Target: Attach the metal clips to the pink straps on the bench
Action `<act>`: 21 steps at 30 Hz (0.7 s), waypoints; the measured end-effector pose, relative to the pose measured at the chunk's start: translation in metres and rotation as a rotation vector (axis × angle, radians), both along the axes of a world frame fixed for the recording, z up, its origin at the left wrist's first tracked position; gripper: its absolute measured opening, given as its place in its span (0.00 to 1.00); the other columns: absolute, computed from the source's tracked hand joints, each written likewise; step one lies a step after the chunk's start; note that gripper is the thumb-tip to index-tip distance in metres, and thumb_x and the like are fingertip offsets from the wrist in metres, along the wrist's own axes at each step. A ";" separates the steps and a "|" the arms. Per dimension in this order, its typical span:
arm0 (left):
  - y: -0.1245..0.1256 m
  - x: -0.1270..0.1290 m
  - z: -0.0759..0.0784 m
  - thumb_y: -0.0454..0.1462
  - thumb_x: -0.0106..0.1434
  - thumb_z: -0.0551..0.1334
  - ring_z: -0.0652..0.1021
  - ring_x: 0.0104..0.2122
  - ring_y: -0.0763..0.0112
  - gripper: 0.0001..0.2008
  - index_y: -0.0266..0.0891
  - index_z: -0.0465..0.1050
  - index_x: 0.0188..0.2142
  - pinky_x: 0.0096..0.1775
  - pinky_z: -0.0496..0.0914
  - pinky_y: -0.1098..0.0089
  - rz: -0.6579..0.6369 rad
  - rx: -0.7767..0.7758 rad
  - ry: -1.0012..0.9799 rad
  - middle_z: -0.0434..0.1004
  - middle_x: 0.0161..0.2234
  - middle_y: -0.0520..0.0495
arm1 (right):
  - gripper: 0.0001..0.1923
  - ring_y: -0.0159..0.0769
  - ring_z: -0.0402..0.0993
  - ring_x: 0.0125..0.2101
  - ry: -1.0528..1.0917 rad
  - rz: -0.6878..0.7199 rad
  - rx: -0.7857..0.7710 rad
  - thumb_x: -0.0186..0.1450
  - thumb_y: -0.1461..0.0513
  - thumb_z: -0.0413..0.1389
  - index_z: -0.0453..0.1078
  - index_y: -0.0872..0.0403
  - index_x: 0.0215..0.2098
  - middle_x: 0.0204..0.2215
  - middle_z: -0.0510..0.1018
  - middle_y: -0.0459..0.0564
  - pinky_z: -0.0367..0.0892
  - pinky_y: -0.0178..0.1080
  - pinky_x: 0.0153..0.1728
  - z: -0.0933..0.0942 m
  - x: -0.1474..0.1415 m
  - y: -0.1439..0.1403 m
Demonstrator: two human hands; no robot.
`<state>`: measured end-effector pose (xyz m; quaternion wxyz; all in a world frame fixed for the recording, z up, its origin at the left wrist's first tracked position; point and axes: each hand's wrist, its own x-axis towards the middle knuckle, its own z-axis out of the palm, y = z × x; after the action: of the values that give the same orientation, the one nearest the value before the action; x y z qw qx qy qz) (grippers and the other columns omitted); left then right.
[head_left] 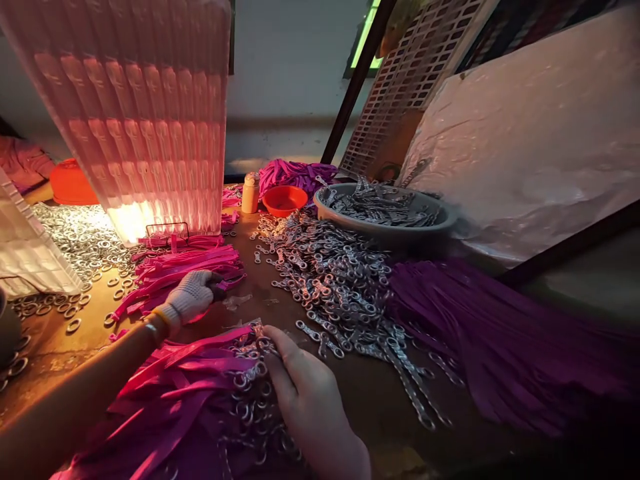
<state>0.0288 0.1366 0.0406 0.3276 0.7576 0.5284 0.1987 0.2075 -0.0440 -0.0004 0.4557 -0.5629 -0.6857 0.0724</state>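
My left hand (193, 297), in a white knitted glove that leaves the fingertips bare, reaches to the far bundle of magenta straps (175, 267). Its fingers are closed at the end of a strap there. My right hand (313, 390), bare, is at the near pile of magenta straps (195, 380), with thumb and fingers closed on a silver metal link (263, 343) at the straps' ends. More links and rings hang from those ends, partly hidden under this hand. A large heap of loose metal links (325, 280) lies just beyond my right hand.
A grey basin (385, 230) full of links stands behind the heap, beside an orange bowl (285, 200) and a small bottle (251, 193). Purple straps (490, 333) lie at right. Loose rings (95, 247) spread at left near an upright ribbed plastic panel (150, 120), lit from behind.
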 end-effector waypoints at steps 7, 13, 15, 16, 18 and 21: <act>-0.110 -0.072 0.040 0.38 0.55 0.68 0.57 0.15 0.84 0.13 0.37 0.75 0.40 0.18 0.49 0.79 0.126 -0.510 -0.610 0.68 0.23 0.54 | 0.14 0.43 0.75 0.39 -0.072 0.218 0.025 0.72 0.64 0.49 0.69 0.49 0.54 0.39 0.79 0.51 0.70 0.43 0.40 0.029 -0.044 0.007; -0.155 -0.088 0.020 0.32 0.52 0.63 0.66 0.17 0.80 0.13 0.37 0.77 0.39 0.20 0.61 0.77 0.221 -0.480 -0.914 0.76 0.28 0.48 | 0.14 0.38 0.75 0.35 -0.058 0.318 0.040 0.72 0.65 0.48 0.70 0.51 0.52 0.36 0.80 0.49 0.66 0.39 0.37 0.034 -0.077 0.009; -0.161 -0.089 0.014 0.33 0.55 0.62 0.64 0.16 0.79 0.08 0.37 0.76 0.36 0.20 0.59 0.77 0.226 -0.459 -0.937 0.71 0.23 0.51 | 0.14 0.39 0.73 0.34 -0.143 0.297 0.061 0.72 0.66 0.48 0.69 0.52 0.52 0.35 0.79 0.49 0.64 0.39 0.35 0.036 -0.085 0.008; -0.164 -0.090 0.011 0.34 0.57 0.61 0.63 0.16 0.79 0.05 0.37 0.75 0.33 0.19 0.57 0.78 0.224 -0.439 -0.927 0.67 0.19 0.53 | 0.14 0.39 0.72 0.33 -0.205 0.275 0.072 0.72 0.66 0.48 0.69 0.53 0.52 0.34 0.78 0.50 0.62 0.39 0.34 0.037 -0.089 0.008; -0.168 -0.092 0.007 0.36 0.60 0.60 0.60 0.16 0.80 0.06 0.37 0.71 0.28 0.19 0.54 0.78 0.220 -0.394 -0.878 0.61 0.17 0.56 | 0.14 0.39 0.69 0.30 -0.361 0.224 0.104 0.70 0.69 0.48 0.69 0.54 0.51 0.31 0.76 0.50 0.58 0.39 0.31 0.038 -0.096 0.007; -0.172 -0.097 0.002 0.37 0.61 0.60 0.59 0.18 0.80 0.10 0.37 0.67 0.24 0.20 0.53 0.77 0.205 -0.334 -0.821 0.60 0.18 0.56 | 0.16 0.39 0.64 0.26 -0.592 0.187 0.158 0.66 0.72 0.49 0.69 0.56 0.50 0.27 0.72 0.49 0.51 0.41 0.28 0.036 -0.102 0.006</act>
<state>-0.0684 -0.0350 0.0422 0.6064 0.4964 0.4520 0.4261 0.1055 -0.0378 0.0360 0.2702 -0.4569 -0.8408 -0.1066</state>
